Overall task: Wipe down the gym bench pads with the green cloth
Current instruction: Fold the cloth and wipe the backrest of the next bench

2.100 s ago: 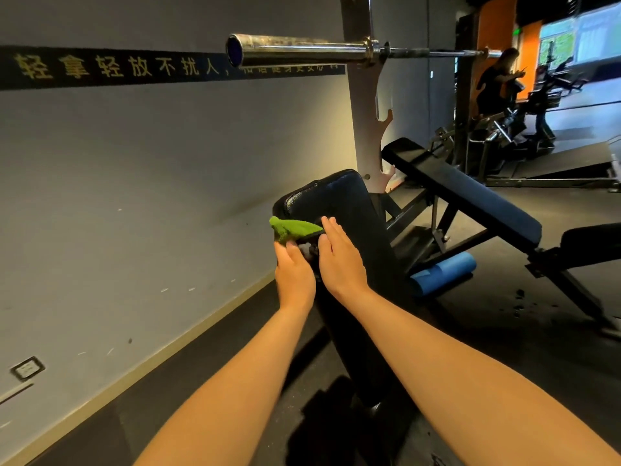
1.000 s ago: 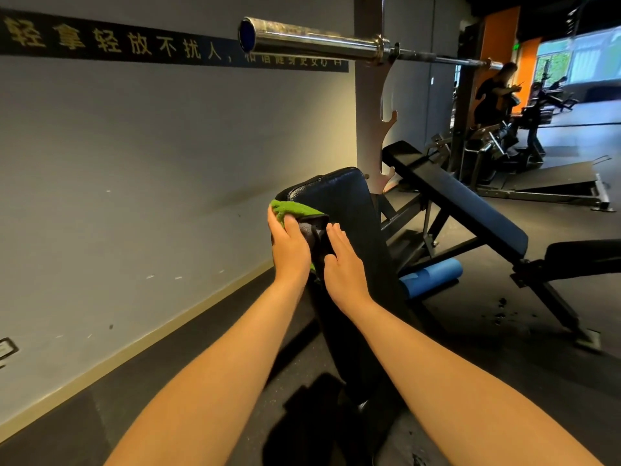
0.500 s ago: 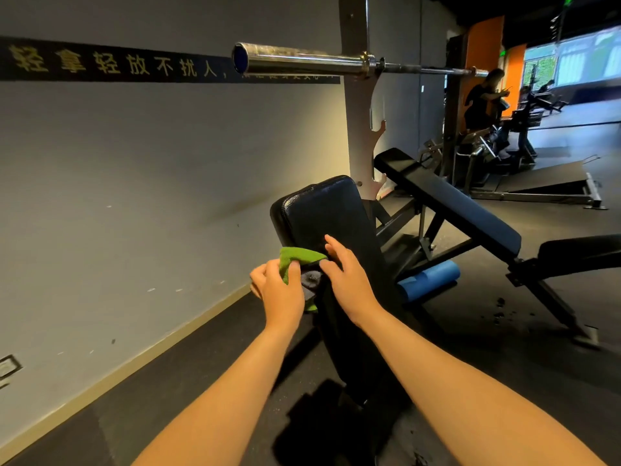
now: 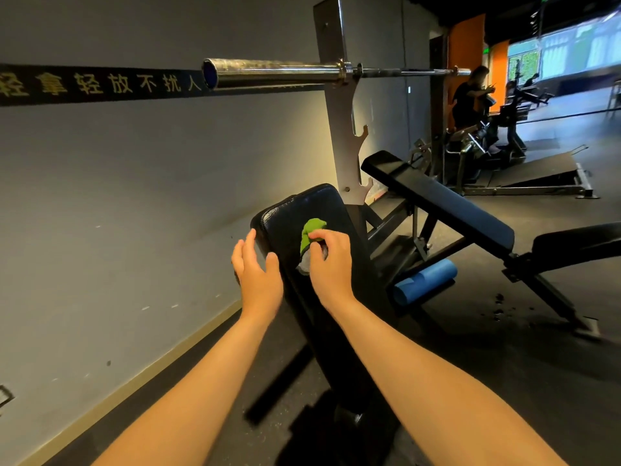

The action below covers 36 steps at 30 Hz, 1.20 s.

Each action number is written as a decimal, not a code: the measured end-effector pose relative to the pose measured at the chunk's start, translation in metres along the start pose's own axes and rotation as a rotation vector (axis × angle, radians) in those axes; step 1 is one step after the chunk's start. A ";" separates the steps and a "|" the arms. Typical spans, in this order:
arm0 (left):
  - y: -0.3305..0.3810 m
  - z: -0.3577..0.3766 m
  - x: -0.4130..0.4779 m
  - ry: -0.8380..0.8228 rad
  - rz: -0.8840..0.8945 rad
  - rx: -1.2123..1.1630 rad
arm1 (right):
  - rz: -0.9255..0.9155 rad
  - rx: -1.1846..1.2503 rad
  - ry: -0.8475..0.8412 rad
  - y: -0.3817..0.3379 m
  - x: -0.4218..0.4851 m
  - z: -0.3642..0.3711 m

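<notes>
A black padded bench pad (image 4: 295,213) rises at a slope in front of me. The green cloth (image 4: 311,232), bunched with a grey-white part below it, lies on the pad's upper face under my right hand (image 4: 331,260), whose fingers pinch it. My left hand (image 4: 257,274) is at the pad's left edge, fingers spread, holding nothing; its thumb touches the pad's side. A second long black bench pad (image 4: 443,200) slopes away to the right.
A steel barbell (image 4: 275,73) rests on the rack upright (image 4: 339,105) just above head of the pad. A blue foam roller (image 4: 425,280) lies on the dark floor. A grey wall runs along the left. A person stands at machines far back right (image 4: 468,95).
The cloth has passed from my left hand to my right hand and moved from the pad's left edge onto its top face. My left hand has opened.
</notes>
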<state>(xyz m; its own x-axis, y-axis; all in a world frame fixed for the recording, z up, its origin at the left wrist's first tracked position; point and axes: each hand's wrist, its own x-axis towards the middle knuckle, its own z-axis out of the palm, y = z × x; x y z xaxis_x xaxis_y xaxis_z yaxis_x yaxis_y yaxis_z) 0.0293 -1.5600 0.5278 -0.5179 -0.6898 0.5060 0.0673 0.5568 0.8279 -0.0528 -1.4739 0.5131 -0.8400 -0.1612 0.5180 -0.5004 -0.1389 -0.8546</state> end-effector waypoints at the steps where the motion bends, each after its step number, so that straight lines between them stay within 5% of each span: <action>1: 0.002 0.007 0.006 -0.011 -0.003 -0.007 | -0.091 -0.057 -0.066 0.005 0.000 0.007; 5: 0.005 0.045 0.015 0.080 -0.058 -0.022 | -0.295 -0.228 -0.240 0.041 0.007 0.015; 9: -0.006 0.070 0.015 0.221 0.028 0.110 | -0.423 -0.370 -0.195 0.062 0.048 0.007; 19: -0.023 0.074 0.018 0.263 0.158 0.204 | 0.113 -0.016 0.038 0.041 0.117 0.000; 25: -0.023 0.070 0.015 0.227 0.158 0.223 | -0.411 -0.008 -0.262 0.015 0.062 0.020; 29: -0.021 0.065 0.015 0.187 0.170 0.273 | -0.532 -0.098 -0.440 0.013 0.071 0.018; 32: -0.016 0.062 0.012 0.169 0.133 0.256 | -0.443 -0.127 -0.376 0.016 0.086 0.008; 36: -0.011 0.059 0.010 0.143 0.131 0.272 | -0.085 -0.041 -0.166 0.008 0.090 0.008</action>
<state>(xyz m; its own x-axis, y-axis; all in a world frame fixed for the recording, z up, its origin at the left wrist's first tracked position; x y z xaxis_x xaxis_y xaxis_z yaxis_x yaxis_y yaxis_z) -0.0269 -1.5453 0.5093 -0.3935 -0.6514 0.6487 -0.1149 0.7350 0.6683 -0.1311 -1.4969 0.5531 -0.7501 -0.3101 0.5841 -0.5789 -0.1192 -0.8067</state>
